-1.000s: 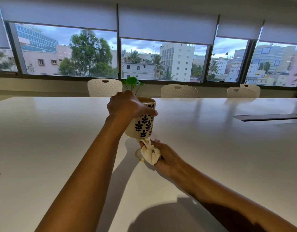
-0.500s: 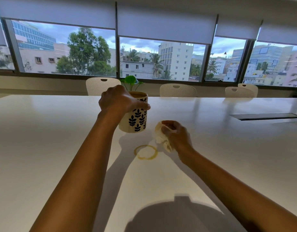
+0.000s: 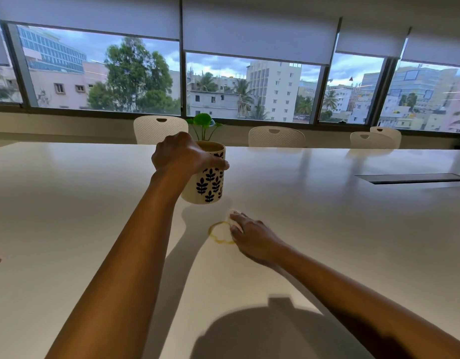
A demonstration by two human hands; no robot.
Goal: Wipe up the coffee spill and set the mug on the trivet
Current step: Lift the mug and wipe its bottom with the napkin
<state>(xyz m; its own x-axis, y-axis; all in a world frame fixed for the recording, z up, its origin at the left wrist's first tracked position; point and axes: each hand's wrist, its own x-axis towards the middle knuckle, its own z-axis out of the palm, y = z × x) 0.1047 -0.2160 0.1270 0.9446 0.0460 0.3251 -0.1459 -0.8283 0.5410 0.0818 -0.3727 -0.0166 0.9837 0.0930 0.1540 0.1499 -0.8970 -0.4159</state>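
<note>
On glossy table, coffee ring

The mug, cream with dark leaf prints, is upright at mid-table, gripped round the top by the left hand. I can't tell whether its base touches the table. Just near of it lies the spill, a thin brown ring, with the crumpled white tissue on its right edge, held down by the right hand.
</note>
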